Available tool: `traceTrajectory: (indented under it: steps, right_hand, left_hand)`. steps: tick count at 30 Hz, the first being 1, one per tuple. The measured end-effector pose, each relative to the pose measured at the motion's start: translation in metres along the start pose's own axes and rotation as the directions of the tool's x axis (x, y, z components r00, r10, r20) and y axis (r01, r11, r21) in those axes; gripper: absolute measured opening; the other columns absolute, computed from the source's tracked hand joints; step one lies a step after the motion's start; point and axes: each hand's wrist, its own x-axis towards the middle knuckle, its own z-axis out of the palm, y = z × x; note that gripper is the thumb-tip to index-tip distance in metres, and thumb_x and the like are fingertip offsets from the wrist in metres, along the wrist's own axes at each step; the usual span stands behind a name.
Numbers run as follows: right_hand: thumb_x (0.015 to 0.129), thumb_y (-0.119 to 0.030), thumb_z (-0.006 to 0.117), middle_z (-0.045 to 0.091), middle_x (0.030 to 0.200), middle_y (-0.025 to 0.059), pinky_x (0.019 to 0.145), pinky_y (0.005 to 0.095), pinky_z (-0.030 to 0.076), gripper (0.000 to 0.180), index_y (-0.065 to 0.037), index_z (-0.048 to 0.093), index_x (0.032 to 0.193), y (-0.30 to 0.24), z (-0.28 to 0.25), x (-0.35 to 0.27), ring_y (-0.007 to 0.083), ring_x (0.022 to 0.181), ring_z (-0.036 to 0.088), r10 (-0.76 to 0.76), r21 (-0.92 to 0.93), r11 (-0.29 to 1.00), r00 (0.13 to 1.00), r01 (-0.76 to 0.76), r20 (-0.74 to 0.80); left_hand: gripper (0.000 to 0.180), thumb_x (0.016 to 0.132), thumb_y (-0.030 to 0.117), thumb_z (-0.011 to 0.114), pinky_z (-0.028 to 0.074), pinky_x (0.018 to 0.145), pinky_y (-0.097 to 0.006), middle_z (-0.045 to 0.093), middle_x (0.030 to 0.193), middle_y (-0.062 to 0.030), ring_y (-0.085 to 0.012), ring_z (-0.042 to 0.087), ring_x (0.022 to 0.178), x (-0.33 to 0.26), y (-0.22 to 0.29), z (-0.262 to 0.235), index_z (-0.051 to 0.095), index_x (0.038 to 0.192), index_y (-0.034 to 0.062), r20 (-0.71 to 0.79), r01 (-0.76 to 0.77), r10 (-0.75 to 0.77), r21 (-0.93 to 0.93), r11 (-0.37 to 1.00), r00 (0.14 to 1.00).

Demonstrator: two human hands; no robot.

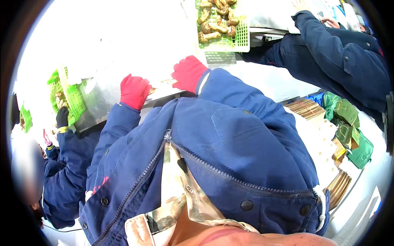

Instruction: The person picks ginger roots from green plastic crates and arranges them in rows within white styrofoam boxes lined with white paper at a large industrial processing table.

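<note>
Both my hands wear red gloves and rest at the near edge of a pale, glaring table point(143, 37). My left hand point(134, 91) has its fingers curled in; whatever they hold, if anything, is hidden. A little farther to the right, my right hand point(189, 74) is bent in toward the left one, its fingers also folded over. In the gap between the hands lie some brownish bits point(164, 83) at the table's edge, too washed out to name. Ahead of my right hand stands a green plastic basket point(243, 37) holding several brown, thick-stemmed mushrooms point(221, 24).
On the left, a co-worker's dark-gloved hand point(62, 117) reaches to another green basket point(74, 98). A second co-worker in dark blue point(328, 57) stands at the right. Stacked flat cardboard point(305, 108) and green bags point(361, 149) lie at my right side.
</note>
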Motion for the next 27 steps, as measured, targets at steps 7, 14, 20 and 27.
traceTrajectory:
  steps: [7,14,20,27]
  right_hand:
    - [0.083,-0.027,0.065,0.065,0.103,0.0137,0.082,0.0439,0.051,0.032,-0.012,0.067,0.111,0.147,-0.014,-0.034,0.0312,0.094,0.063,0.399,0.007,0.889,0.766,-0.458,-0.505]
    - [0.085,-0.025,0.061,0.064,0.1,0.01,0.079,0.0455,0.05,0.019,-0.016,0.068,0.1,0.209,0.019,-0.024,0.0309,0.093,0.064,0.618,-0.369,0.662,0.753,-0.653,-0.226]
    - [0.083,-0.033,0.062,0.064,0.101,0.0113,0.081,0.048,0.05,0.024,-0.016,0.068,0.099,0.194,-0.012,-0.029,0.0318,0.1,0.062,0.649,-0.141,0.735,0.748,-0.664,-0.14]
    - [0.086,-0.035,0.06,0.065,0.097,0.0152,0.082,0.0459,0.049,0.026,-0.013,0.071,0.096,0.116,-0.035,-0.032,0.0347,0.092,0.062,0.512,0.295,0.846,0.829,-0.443,-0.225]
  left_hand:
    - [0.024,0.078,0.02,0.072,0.036,0.101,-0.047,0.062,0.114,-0.0084,-0.0336,0.051,0.119,-0.002,0.001,-0.01,0.062,0.098,0.0111,-0.035,0.079,-0.079,0.007,0.997,0.996]
    - [0.026,0.076,0.025,0.07,0.033,0.102,-0.052,0.06,0.112,-0.0078,-0.0333,0.049,0.122,-0.004,-0.009,-0.007,0.06,0.097,0.0122,0.074,0.03,-0.034,0.049,0.998,0.997]
    - [0.008,0.072,0.013,0.065,0.044,0.09,-0.047,0.067,0.088,-0.0027,-0.032,0.056,0.115,0.0,-0.019,-0.013,0.067,0.08,0.0143,0.107,-0.012,0.01,0.023,1.0,0.994]
    - [0.009,0.067,0.01,0.067,0.048,0.083,-0.049,0.067,0.083,-0.0068,-0.0347,0.059,0.108,0.006,-0.025,-0.015,0.066,0.076,0.0119,0.225,-0.045,0.026,0.078,0.996,0.974]
